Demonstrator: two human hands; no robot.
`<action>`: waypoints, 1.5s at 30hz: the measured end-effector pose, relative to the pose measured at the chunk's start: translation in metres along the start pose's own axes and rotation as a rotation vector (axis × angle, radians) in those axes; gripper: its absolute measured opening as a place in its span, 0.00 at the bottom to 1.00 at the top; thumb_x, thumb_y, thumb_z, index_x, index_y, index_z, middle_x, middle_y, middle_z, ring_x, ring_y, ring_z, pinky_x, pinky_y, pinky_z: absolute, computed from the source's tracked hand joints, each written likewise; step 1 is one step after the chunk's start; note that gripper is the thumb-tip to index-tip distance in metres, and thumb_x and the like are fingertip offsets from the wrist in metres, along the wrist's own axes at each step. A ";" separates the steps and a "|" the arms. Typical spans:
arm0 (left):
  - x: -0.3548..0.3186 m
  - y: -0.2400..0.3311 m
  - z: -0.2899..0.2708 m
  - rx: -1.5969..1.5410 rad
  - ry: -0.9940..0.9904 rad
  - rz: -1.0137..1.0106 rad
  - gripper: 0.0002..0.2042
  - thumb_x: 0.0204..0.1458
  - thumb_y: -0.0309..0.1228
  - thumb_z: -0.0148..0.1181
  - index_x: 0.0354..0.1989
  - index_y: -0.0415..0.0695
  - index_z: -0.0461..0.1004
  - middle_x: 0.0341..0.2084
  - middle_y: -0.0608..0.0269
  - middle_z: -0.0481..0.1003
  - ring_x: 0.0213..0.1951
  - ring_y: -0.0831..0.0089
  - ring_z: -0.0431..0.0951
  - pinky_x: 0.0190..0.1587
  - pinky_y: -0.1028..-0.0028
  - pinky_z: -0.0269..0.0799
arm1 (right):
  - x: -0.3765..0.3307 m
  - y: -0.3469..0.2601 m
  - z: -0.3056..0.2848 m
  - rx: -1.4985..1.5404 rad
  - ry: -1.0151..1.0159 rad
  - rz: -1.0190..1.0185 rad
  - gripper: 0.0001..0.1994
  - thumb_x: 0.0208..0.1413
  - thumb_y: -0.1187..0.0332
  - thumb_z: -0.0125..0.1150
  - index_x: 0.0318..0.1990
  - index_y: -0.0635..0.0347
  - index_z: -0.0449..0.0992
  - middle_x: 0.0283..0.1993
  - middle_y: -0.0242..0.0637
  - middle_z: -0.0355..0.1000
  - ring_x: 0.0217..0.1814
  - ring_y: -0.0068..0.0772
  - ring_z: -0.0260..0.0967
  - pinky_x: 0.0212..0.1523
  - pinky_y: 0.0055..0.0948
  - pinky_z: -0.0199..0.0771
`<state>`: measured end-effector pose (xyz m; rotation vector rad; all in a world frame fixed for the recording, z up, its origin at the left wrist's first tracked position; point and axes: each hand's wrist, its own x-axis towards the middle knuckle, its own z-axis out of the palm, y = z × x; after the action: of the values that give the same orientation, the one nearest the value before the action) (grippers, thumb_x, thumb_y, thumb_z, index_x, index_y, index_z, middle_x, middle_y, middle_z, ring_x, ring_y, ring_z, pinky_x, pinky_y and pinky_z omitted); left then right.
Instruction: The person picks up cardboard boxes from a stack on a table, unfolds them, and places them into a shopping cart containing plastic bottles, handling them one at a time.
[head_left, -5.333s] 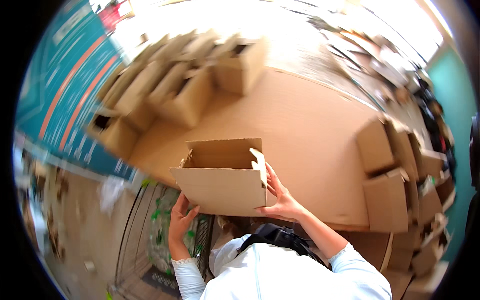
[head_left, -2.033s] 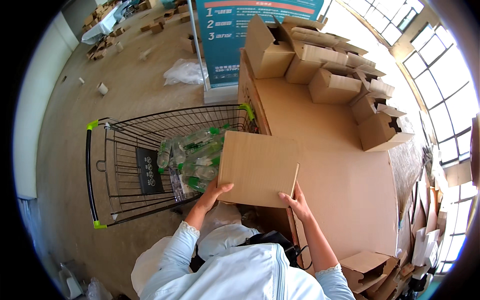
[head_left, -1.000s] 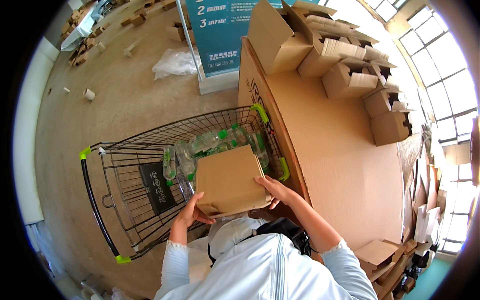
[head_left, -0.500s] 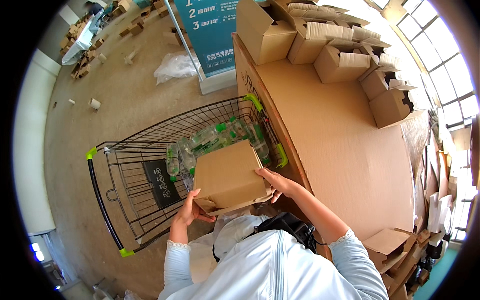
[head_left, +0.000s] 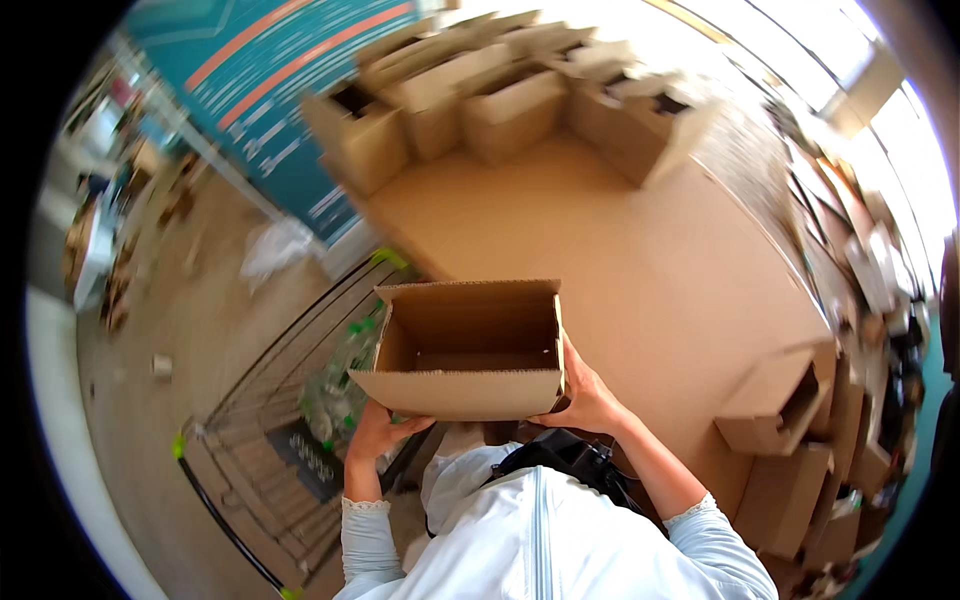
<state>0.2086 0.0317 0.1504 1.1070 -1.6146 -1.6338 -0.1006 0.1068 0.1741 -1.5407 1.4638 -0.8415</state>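
Note:
An open cardboard box [head_left: 460, 395] is held up in front of my body, its opening facing up, and its inside shows bare. My left hand [head_left: 382, 432] grips its lower left corner, thumb along the near side. On the right side, my right hand [head_left: 585, 395] holds the box with fingers around its edge. The box hangs above the near edge of a large brown tabletop [head_left: 620, 270] and beside a wire shopping cart [head_left: 250, 430]. Clear plastic bottles with green caps [head_left: 335, 395] lie in the cart, blurred and partly hidden by the box.
Several open cardboard boxes [head_left: 515, 110] stand along the far side of the tabletop. More boxes [head_left: 775, 400] are piled at the right. A teal printed banner [head_left: 270, 100] stands far left, with clear plastic sheeting [head_left: 275, 250] on the floor beside it.
My view has swung right toward the tabletop. The box has been turned so its opening faces up, where before a closed side showed. It has moved away from over the bottles.

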 end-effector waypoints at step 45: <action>0.062 0.002 0.518 0.445 -1.509 0.335 0.46 0.35 0.14 0.55 0.67 0.43 0.41 0.64 0.47 0.52 0.64 0.54 0.53 0.64 0.65 0.52 | -0.398 0.109 0.085 -0.078 1.691 0.841 0.51 0.29 0.63 0.76 0.63 0.64 0.49 0.57 0.47 0.61 0.59 0.43 0.61 0.57 0.35 0.62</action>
<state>-0.2688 0.2374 0.1022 -0.5740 -2.8947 -1.9551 -0.1104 0.5143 0.0679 0.2643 2.8956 -1.5618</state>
